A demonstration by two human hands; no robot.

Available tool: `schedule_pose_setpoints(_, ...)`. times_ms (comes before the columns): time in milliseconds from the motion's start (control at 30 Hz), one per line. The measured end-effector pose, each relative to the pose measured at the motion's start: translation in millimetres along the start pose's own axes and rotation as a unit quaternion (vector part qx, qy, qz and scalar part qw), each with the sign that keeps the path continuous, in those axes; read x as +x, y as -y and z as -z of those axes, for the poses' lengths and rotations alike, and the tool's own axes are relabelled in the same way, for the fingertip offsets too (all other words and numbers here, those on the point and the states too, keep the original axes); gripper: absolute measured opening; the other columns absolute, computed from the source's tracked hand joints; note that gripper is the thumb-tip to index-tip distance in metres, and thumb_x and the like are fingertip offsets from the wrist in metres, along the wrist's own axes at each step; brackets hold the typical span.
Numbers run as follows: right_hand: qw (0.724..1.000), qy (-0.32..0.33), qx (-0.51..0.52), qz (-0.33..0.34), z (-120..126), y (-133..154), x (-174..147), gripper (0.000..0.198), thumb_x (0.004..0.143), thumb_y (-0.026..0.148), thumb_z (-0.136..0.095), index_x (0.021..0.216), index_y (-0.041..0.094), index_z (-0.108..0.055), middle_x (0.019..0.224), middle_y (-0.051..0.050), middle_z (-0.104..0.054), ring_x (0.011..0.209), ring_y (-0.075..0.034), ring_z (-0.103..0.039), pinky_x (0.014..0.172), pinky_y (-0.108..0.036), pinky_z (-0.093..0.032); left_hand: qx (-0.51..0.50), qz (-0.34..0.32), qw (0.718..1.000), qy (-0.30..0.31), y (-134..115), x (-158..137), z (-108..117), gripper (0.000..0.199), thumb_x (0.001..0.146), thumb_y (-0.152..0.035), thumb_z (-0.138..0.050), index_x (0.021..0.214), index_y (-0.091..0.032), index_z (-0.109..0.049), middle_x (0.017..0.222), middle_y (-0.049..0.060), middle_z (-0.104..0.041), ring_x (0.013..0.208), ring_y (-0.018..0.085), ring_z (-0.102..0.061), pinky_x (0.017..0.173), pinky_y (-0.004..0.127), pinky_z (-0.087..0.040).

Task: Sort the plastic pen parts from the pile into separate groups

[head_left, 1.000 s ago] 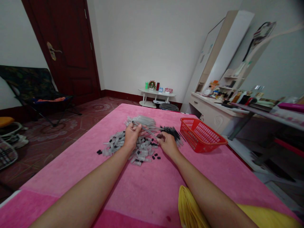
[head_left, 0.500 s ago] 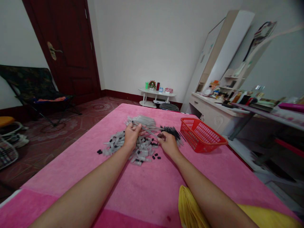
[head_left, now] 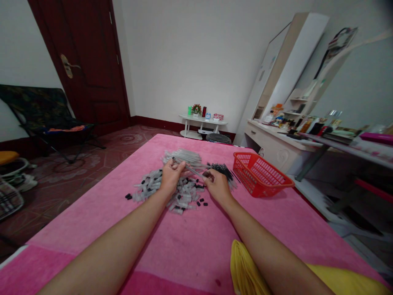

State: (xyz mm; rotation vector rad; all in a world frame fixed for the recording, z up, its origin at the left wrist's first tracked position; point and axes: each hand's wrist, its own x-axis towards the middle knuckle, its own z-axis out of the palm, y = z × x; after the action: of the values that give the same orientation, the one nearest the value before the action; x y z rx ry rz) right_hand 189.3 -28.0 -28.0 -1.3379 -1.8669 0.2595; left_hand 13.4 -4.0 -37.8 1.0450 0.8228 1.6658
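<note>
A slim, translucent pen barrel [head_left: 195,171] slants between my two hands, with a dark end near the left fingertips. My left hand [head_left: 169,177] is closed on its upper-left end. My right hand [head_left: 218,184] pinches the lower-right end; a small part there is hidden by the fingers. Under and around my left hand lies a heap of clear pen caps [head_left: 184,198], with small black plugs [head_left: 202,202] scattered at its edge. Behind it rests a bundle of clear barrels [head_left: 187,155]. Dark, thin refills [head_left: 225,170] are piled just beyond my right hand.
A red plastic basket [head_left: 260,176] stands on the pink cloth [head_left: 190,246] at the right. Folded yellow fabric [head_left: 245,270] lies under my right forearm. A dressing table [head_left: 276,139] with bottles is beyond the right edge, and a folding chair [head_left: 43,110] is at left.
My left hand has shifted very slightly right along with the barrel. The right hand stays almost in place, and the piles look the same.
</note>
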Motion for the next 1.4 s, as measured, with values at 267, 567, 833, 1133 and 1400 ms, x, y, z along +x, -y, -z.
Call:
schedule_pose_setpoints(267, 1.000, -0.018, 0.025, 0.002, 1, 6, 0, 0.013, 0.073, 0.019, -0.054, 0.079, 0.017, -0.066, 0.080, -0.004, -0.069, 0.068, -0.016, -0.059, 0.064, -0.025, -0.043, -0.040, 0.019, 0.999, -0.006, -4, -1, -4, 0.042, 0.064, -0.039, -0.074, 0.087, -0.017, -0.048, 0.073, 0.001, -0.068, 0.069, 0.019, -0.070, 0.066, 0.033, -0.059)
schedule_pose_setpoints(567, 0.992, -0.036, 0.111, -0.052, 3, -3, 7, 0.013, 0.067, 0.019, -0.057, 0.076, 0.015, -0.066, 0.071, -0.004, -0.068, 0.063, -0.016, -0.060, 0.059, -0.024, -0.045, -0.098, 0.038, 0.994, 0.008, -7, -6, -12, 0.049, 0.059, -0.035, -0.079, 0.090, -0.018, -0.045, 0.077, 0.001, -0.069, 0.076, 0.022, -0.070, 0.071, 0.039, -0.058)
schedule_pose_setpoints(833, 0.983, -0.004, 0.163, -0.083, 10, 4, 8, 0.013, 0.061, 0.021, -0.056, 0.070, 0.014, -0.062, 0.064, -0.003, -0.063, 0.056, -0.015, -0.057, 0.052, -0.024, -0.044, -0.099, 0.025, 0.994, 0.029, -15, -11, -14, 0.050, 0.059, -0.037, -0.079, 0.087, -0.019, -0.043, 0.073, -0.001, -0.068, 0.075, 0.022, -0.070, 0.070, 0.039, -0.058)
schedule_pose_setpoints(1133, 0.951, 0.150, 0.237, -0.128, 24, 23, 9, 0.010, 0.063, 0.024, -0.058, 0.061, 0.014, -0.058, 0.051, 0.000, -0.058, 0.046, -0.012, -0.051, 0.047, -0.022, -0.040, -0.044, 0.024, 0.997, 0.066, -17, -7, -8, 0.047, 0.063, -0.043, -0.075, 0.090, -0.019, -0.045, 0.078, 0.002, -0.067, 0.075, 0.021, -0.070, 0.065, 0.033, -0.057)
schedule_pose_setpoints(1400, 0.994, 0.104, 0.040, -0.013, 30, 18, 14, 0.016, 0.073, 0.028, -0.058, 0.069, 0.016, -0.067, 0.061, 0.000, -0.063, 0.058, -0.012, -0.054, 0.053, -0.021, -0.037, 0.048, 0.012, 0.992, 0.120, -13, -9, -17, 0.038, 0.068, -0.045, -0.069, 0.087, -0.015, -0.056, 0.079, 0.005, -0.070, 0.070, 0.019, -0.067, 0.066, 0.030, -0.055)
